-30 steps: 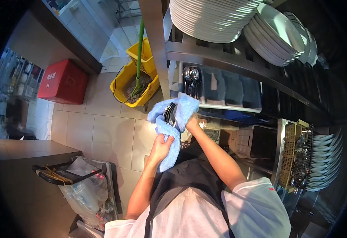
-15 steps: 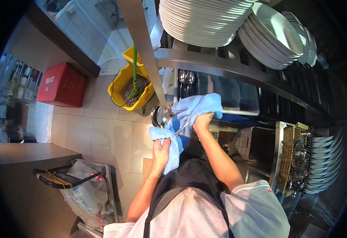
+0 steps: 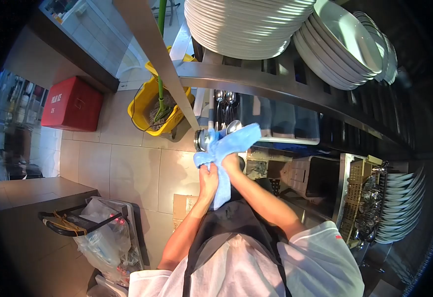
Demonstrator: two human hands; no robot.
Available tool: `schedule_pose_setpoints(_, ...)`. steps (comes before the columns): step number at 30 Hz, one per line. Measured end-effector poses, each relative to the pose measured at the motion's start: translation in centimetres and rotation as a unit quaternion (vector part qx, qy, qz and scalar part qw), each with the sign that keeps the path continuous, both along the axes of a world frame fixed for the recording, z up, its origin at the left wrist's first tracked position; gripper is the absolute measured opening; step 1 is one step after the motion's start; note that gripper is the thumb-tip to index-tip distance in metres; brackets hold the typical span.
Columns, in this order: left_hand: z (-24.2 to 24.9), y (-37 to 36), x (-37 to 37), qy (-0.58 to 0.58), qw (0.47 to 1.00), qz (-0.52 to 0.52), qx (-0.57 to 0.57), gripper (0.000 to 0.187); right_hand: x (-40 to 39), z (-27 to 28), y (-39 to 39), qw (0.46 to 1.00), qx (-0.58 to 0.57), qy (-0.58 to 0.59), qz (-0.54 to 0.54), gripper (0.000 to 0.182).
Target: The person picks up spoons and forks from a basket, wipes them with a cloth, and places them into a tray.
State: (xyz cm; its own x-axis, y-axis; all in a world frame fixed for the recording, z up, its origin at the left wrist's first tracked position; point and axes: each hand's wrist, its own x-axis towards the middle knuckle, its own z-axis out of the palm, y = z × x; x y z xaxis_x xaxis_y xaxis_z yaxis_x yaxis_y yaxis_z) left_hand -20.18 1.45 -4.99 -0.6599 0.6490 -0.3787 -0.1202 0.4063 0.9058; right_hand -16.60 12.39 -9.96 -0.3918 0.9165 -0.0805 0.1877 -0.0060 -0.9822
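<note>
A blue cloth is bunched between my hands in front of my apron. My left hand is closed on its lower left part, with spoons sticking out past the cloth on that side. Close beside it, my right hand grips the middle of the cloth. One spoon's bowl shows above the cloth's upper edge; its handle is hidden. Beyond the cloth, more spoons lie in the left compartment of a grey cutlery tray.
Stacked plates and bowls stand on a metal shelf above the tray. A yellow mop bucket, red box and bagged trolley are at left. Cutlery baskets and upright plates sit at right.
My hands have come closer together, my right hand moving left and down. The cloth is gathered more tightly, and a spoon's bowl now shows above it. The view has shifted slightly.
</note>
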Motion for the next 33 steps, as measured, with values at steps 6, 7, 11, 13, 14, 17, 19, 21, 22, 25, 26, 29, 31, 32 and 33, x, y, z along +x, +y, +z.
schedule_pose_setpoints(6, -0.9, 0.5, 1.1, -0.098, 0.99, 0.103, -0.02, 0.027, 2.0, -0.9, -0.9, 0.974, -0.217, 0.054, 0.039, 0.039)
schedule_pose_setpoints(7, -1.3, 0.5, 1.1, -0.099, 0.989, 0.107, -0.02, 0.027, 2.2, -2.1, 0.2, 0.977, -0.205, 0.034, 0.057, 0.037)
schedule_pose_setpoints(11, -2.2, 0.2, 0.5, -0.103, 0.992, 0.066, -0.03, 0.026, 1.5, -3.0, 8.5, 0.895, -0.408, 0.105, 0.146, 0.016)
schedule_pose_setpoints(13, -2.2, -0.7, 0.8, -0.095, 0.993, 0.055, -0.037, 0.026, 2.8, -3.3, 9.4, 0.862, -0.461, 0.111, 0.18, 0.019)
schedule_pose_setpoints(14, -2.6, -0.8, 0.5, -0.125, 0.99, 0.06, -0.016, 0.025, 3.6, -5.1, 8.8, 0.813, -0.531, 0.14, 0.193, 0.019)
schedule_pose_setpoints(17, -4.3, -1.5, -0.5, -0.185, 0.981, 0.048, 0.016, 0.021, 6.2, -3.0, 4.1, 0.768, -0.594, 0.151, 0.185, 0.027)
schedule_pose_setpoints(19, -4.6, -1.8, -0.8, -0.207, 0.976, -0.02, 0.072, 0.015, 6.2, -3.6, 1.5, 0.851, -0.48, 0.119, 0.176, 0.024)
schedule_pose_setpoints(21, -4.8, -1.7, -1.0, -0.233, 0.969, -0.044, 0.069, 0.014, 4.9, -3.4, 0.7, 0.885, -0.427, 0.075, 0.171, 0.028)
schedule_pose_setpoints(22, -4.7, -1.4, -1.0, -0.201, 0.974, -0.077, 0.066, 0.015, 4.2, -2.8, 0.5, 0.93, -0.328, 0.072, 0.148, 0.031)
schedule_pose_setpoints(25, -3.5, -0.4, -0.9, -0.193, 0.972, -0.113, 0.076, 0.014, 3.5, -1.5, 0.9, 0.984, -0.128, 0.027, 0.125, 0.036)
schedule_pose_setpoints(26, -3.5, -0.3, -0.9, -0.208, 0.968, -0.118, 0.078, 0.012, 3.4, -1.6, 1.2, 0.991, -0.029, -0.015, 0.13, 0.039)
schedule_pose_setpoints(29, -3.2, -0.4, -0.8, -0.191, 0.972, -0.118, 0.07, 0.009, 3.4, -1.4, 2.5, 0.968, 0.126, -0.15, 0.155, 0.04)
schedule_pose_setpoints(31, -2.7, -0.5, -0.5, -0.157, 0.979, -0.115, 0.058, 0.008, 3.6, -0.3, 2.5, 0.958, 0.162, -0.179, 0.152, 0.038)
schedule_pose_setpoints(32, -1.1, -0.3, -0.4, -0.163, 0.979, -0.114, 0.035, 0.011, 3.5, 0.2, 2.6, 0.968, 0.127, -0.169, 0.135, 0.036)
schedule_pose_setpoints(33, -0.1, -0.3, -0.3, -0.168, 0.979, -0.113, 0.013, 0.016, 3.5, 0.3, 2.8, 0.976, 0.092, -0.159, 0.119, 0.035)
